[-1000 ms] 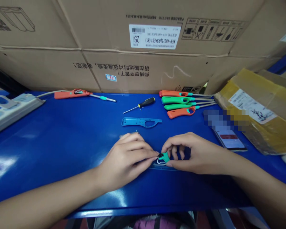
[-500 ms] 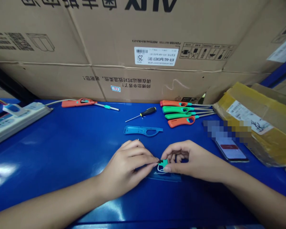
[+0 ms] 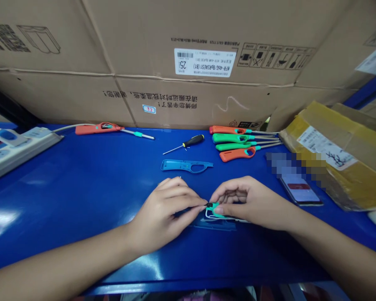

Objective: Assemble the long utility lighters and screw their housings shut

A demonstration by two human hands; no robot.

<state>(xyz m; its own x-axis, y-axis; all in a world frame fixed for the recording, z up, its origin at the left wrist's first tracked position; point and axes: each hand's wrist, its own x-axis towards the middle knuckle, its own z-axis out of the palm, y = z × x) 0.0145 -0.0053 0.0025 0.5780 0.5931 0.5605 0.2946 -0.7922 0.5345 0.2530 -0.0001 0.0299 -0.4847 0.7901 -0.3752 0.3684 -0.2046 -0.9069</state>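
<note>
- So, our left hand [image 3: 163, 213] is curled, with its fingertips closed on a small black plastic tip [image 3: 209, 205], while our right hand [image 3: 250, 200] is half closed, pinching a small teal plastic part [image 3: 216, 207] from the other side.
- Those parts sit between the hands, just above the blue counter, with a thin white wire loop [image 3: 208, 214] trailing from them.
- Beneath the hands lies a flat blue plastic shell [image 3: 213, 225], partly hidden.
- As far as we can judge, four long orange and green lighters [image 3: 238, 142] lying side by side look assembled, and an orange lighter [image 3: 97, 129] at the far left does too.
- An open, sky-blue lighter shell half [image 3: 186, 166] lies empty, so at least that one looks unfinished.
- A black-and-yellow screwdriver [image 3: 193, 141] rests nearby on the glossy blue metal counter [image 3: 65, 188].
- Around us are a white power strip [image 3: 25, 144], a smartphone [image 3: 297, 188], a yellow-taped parcel [image 3: 329, 154] and stacked brown cardboard cartons [image 3: 144, 54].
</note>
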